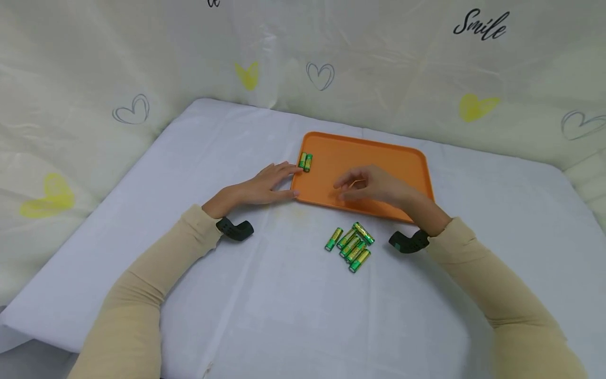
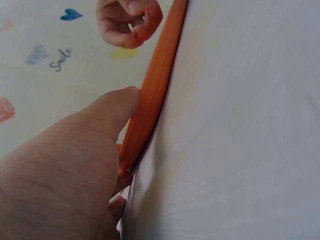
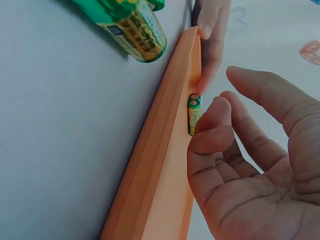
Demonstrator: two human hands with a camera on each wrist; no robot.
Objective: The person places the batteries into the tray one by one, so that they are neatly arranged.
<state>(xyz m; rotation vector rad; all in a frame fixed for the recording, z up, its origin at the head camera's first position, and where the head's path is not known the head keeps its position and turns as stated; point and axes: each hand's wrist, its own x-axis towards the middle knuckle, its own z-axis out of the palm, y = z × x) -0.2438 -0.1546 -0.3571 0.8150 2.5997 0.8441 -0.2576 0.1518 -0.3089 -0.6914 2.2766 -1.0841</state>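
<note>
Two green-and-gold batteries [image 1: 305,162] lie side by side against the left rim of an orange tray [image 1: 397,158]. My left hand [image 1: 267,185] is at that rim with fingers extended, one fingertip close to the batteries. In the left wrist view its thumb [image 2: 122,107] rests at the tray's edge. Over the middle of the tray hovers my right hand [image 1: 374,185], fingers loosely bent and nothing in them. The right wrist view shows a gap between its thumb and fingers, with the paired batteries [image 3: 194,115] beyond.
Several more batteries [image 1: 352,247] lie loosely grouped on the white-covered table [image 1: 284,316], just in front of the tray. A pale curtain [image 1: 379,79] with hearts and lettering hangs behind the table. Each wrist wears a black device [image 1: 235,230].
</note>
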